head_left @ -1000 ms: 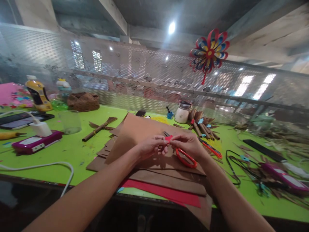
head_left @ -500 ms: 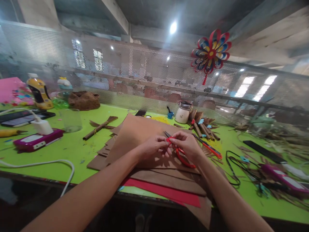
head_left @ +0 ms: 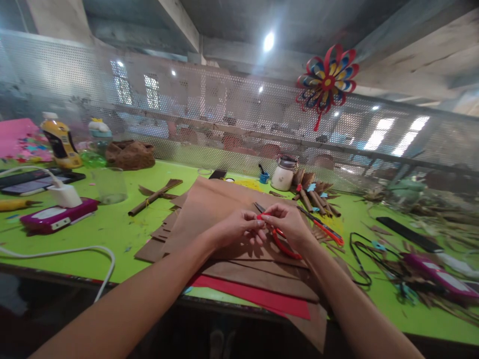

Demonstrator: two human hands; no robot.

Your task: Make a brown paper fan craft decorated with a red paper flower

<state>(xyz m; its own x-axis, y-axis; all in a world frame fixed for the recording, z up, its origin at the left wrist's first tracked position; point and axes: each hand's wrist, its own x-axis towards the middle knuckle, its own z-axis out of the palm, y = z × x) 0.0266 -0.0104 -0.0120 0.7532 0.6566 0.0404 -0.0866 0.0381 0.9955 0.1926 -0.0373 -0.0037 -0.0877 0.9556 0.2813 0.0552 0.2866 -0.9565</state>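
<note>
Between my fingertips is a small red piece, perhaps paper; its exact shape is mostly covered. My left hand pinches it from the left, and my right hand grips it from the right between thumb and forefinger. Both hands hover over a stack of brown paper sheets. Red-handled scissors lie on the stack under my right hand, which hides part of them. A red sheet sticks out from beneath the stack at the table's front edge.
Right of my hand lies a red-and-black cutter. Behind stand a white jar and several rolled brown paper bundles. A clear cup and a purple box with a plug are on the left. Cables and scraps lie right.
My fingers have shifted slightly around the red piece. Both hands stay in nearly the same place, and the things on the table have not moved.
</note>
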